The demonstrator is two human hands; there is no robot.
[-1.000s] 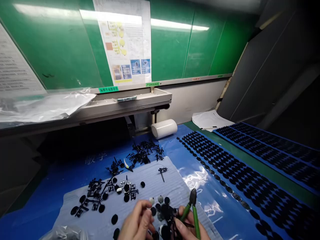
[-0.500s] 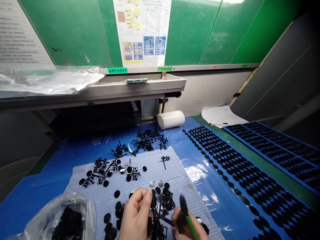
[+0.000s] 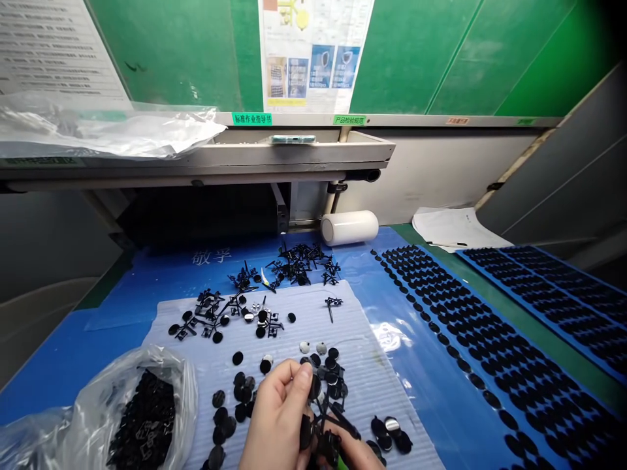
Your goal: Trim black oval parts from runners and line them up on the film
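Note:
My left hand (image 3: 277, 418) pinches a black plastic sprue (image 3: 321, 421) with round black discs on it, between thumb and fingers. Close on its right, my right hand (image 3: 360, 452) is closed around green-handled nippers (image 3: 341, 463); the sprue and the picture's lower edge hide most of the tool. Loose black discs (image 3: 223, 424) lie left of my hands on a pale ribbed sheet (image 3: 304, 303), and more discs (image 3: 392, 434) lie to the right. Behind the hands is another cluster of discs (image 3: 333, 375).
Sprues with discs (image 3: 210, 307) lie farther back, before a pile of bare sprues (image 3: 304, 261). A clear bag (image 3: 183, 391) of black parts stands at left. Rows of discs (image 3: 470, 326) cover blue film at right. A white cylinder (image 3: 350, 228) rests below the shelf (image 3: 294, 156).
My right hand has come in against the sprue, and the nippers have turned downward, mostly out of sight. The whole view has shifted slightly, uncovering discs to the right.

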